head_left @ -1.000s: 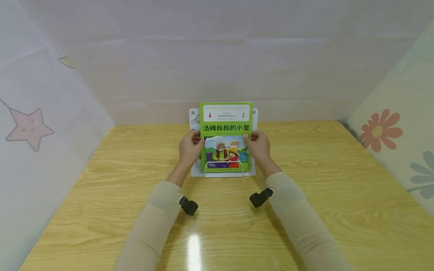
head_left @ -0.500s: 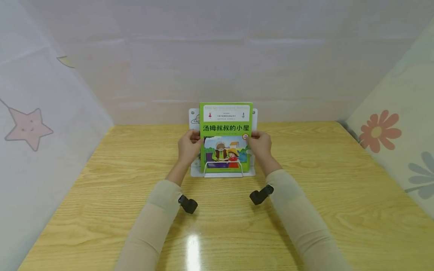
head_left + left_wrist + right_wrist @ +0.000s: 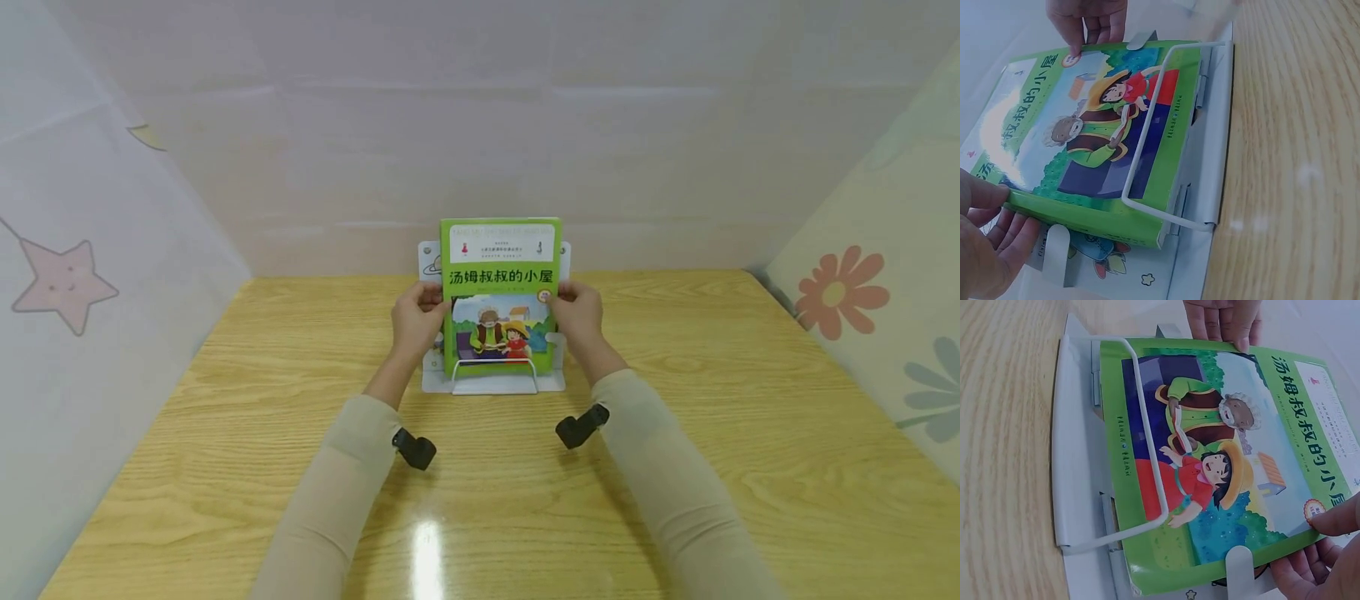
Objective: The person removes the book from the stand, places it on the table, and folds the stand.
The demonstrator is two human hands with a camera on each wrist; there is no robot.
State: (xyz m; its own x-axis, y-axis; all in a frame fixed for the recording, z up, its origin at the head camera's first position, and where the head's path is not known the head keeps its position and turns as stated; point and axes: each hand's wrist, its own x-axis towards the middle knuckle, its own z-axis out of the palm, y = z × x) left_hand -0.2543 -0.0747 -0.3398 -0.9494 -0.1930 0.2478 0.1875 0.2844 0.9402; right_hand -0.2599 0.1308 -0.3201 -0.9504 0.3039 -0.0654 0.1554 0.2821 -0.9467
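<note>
A green picture book [image 3: 501, 283] with Chinese characters on its cover stands upright in a white book stand [image 3: 495, 385]. The stand's wire bar [image 3: 1141, 147] crosses in front of the lower cover, and the book's bottom edge shows raised above the ledge. My left hand [image 3: 418, 321] pinches the book's left edge, thumb on the front and fingers behind. On the opposite edge, my right hand [image 3: 579, 317] pinches the book the same way, its thumb [image 3: 1335, 519] beside the round cover badge. Flat metal clips [image 3: 1240, 572] of the stand sit at the book's sides.
The stand rests on a wood-grain table [image 3: 300, 450] near its back edge. A pale cloth wall [image 3: 495, 125] rises behind, with a printed star [image 3: 66, 286] at left and a printed flower [image 3: 842, 290] at right.
The book has risen slightly in the stand, its top edge higher and its bottom edge farther above the ledge. Both hands keep their hold and have shifted slightly upward.
</note>
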